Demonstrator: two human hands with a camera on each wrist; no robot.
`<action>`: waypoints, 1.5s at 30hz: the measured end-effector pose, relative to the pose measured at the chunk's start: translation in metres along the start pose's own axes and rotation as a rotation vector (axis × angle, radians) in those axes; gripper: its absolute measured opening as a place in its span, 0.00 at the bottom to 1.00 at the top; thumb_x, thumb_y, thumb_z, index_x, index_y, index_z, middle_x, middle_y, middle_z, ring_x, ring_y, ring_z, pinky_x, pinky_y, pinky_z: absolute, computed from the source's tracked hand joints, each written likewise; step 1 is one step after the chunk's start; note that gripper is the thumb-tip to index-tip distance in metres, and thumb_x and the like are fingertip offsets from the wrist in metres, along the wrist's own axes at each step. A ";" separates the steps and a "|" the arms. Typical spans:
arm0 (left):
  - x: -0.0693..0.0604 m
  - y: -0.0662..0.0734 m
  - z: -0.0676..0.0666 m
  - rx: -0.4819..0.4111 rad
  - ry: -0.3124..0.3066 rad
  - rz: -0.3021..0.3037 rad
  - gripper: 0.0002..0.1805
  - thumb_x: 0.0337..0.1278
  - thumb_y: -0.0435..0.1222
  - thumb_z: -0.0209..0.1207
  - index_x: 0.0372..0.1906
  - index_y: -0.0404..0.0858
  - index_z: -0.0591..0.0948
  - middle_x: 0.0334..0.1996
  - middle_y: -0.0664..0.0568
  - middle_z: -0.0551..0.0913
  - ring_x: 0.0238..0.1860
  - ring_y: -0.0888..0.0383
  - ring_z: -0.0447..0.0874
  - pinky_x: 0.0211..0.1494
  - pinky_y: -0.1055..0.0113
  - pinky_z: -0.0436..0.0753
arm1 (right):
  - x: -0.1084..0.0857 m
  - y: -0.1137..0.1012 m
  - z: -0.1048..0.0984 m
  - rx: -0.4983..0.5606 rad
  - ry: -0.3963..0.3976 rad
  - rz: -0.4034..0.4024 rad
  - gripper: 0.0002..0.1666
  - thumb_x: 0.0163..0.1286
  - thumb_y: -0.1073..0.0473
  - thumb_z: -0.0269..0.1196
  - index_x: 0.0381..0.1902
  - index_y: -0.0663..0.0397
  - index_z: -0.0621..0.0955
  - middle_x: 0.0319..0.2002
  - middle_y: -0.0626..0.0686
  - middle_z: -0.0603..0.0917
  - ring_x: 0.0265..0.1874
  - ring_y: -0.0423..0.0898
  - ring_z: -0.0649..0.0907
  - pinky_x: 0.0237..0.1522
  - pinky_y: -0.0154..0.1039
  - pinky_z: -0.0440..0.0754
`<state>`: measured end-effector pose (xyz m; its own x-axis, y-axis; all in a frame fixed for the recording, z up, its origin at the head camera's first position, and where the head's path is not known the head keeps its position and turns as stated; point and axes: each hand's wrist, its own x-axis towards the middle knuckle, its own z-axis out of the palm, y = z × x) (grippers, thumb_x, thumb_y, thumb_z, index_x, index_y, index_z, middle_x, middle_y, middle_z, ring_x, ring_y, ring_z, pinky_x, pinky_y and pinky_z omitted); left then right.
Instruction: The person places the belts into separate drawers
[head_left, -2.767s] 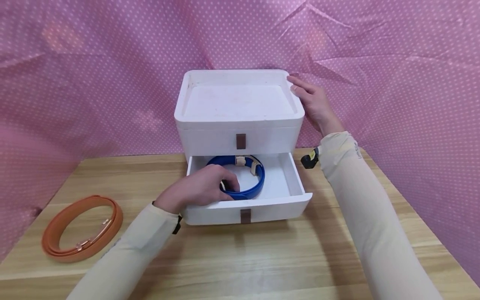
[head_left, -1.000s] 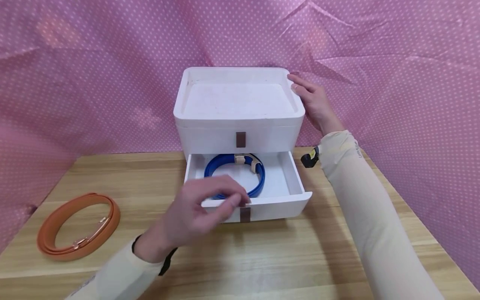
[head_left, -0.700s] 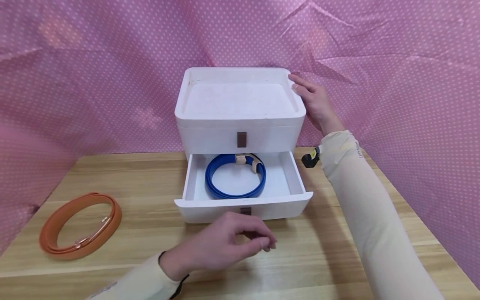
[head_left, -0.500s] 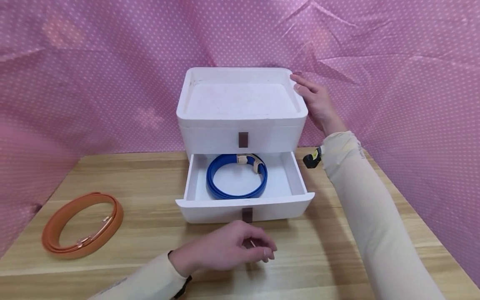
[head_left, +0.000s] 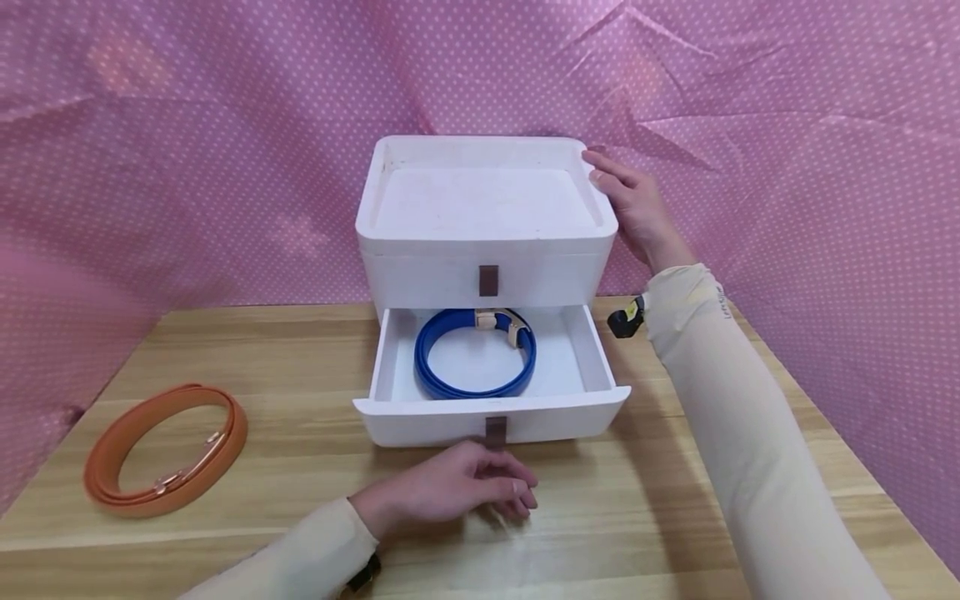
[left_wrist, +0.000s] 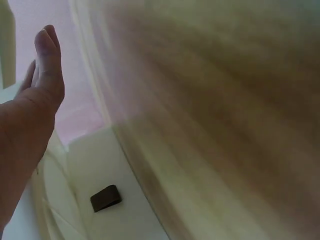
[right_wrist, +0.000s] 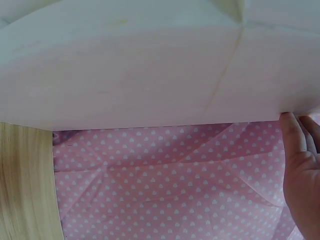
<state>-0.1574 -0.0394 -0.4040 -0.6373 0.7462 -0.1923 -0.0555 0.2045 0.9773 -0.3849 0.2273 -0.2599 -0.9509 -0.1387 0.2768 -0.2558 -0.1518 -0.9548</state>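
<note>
A white two-drawer box stands at the back of the table, its lower drawer pulled out. Inside that drawer lies a coiled blue belt with gold-coloured metal fittings. My left hand is just in front of the drawer, near its brown pull tab, fingers loosely bent around nothing. In the left wrist view, the thumb side of the left hand shows beside the box front. My right hand rests against the box's right side and top rim; the right wrist view shows its fingertips touching the white wall.
A coiled orange belt with a metal buckle lies on the wooden table at the left. Pink dotted cloth hangs behind and at both sides. The box top has a shallow recess with a raised rim.
My left hand has left the blue belt in the drawer, come back over the drawer front and lowered before it. The right hand keeps its place at the box.
</note>
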 end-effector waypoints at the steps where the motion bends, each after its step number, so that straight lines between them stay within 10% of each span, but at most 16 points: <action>1: 0.001 0.000 0.000 -0.007 0.009 -0.012 0.17 0.73 0.38 0.53 0.54 0.29 0.79 0.41 0.47 0.86 0.44 0.50 0.86 0.49 0.59 0.85 | 0.000 0.000 -0.001 -0.005 0.003 -0.007 0.26 0.73 0.60 0.61 0.67 0.55 0.73 0.68 0.56 0.71 0.61 0.53 0.75 0.49 0.33 0.83; 22: -0.003 0.009 0.012 -0.363 0.084 0.129 0.25 0.76 0.42 0.48 0.55 0.20 0.72 0.45 0.33 0.84 0.48 0.42 0.85 0.51 0.53 0.85 | -0.001 -0.002 -0.001 -0.017 -0.004 0.019 0.26 0.73 0.60 0.60 0.67 0.54 0.74 0.68 0.56 0.71 0.61 0.53 0.75 0.48 0.32 0.84; 45: -0.003 0.019 0.015 -0.293 0.160 0.238 0.20 0.78 0.37 0.45 0.52 0.20 0.74 0.44 0.30 0.83 0.46 0.40 0.85 0.49 0.54 0.85 | 0.001 0.000 -0.003 0.008 0.002 0.027 0.25 0.73 0.61 0.61 0.67 0.54 0.75 0.68 0.55 0.72 0.61 0.53 0.75 0.46 0.32 0.84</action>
<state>-0.1446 -0.0282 -0.3860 -0.7688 0.6385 0.0362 -0.0938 -0.1685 0.9812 -0.3860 0.2299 -0.2595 -0.9577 -0.1413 0.2506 -0.2285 -0.1554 -0.9610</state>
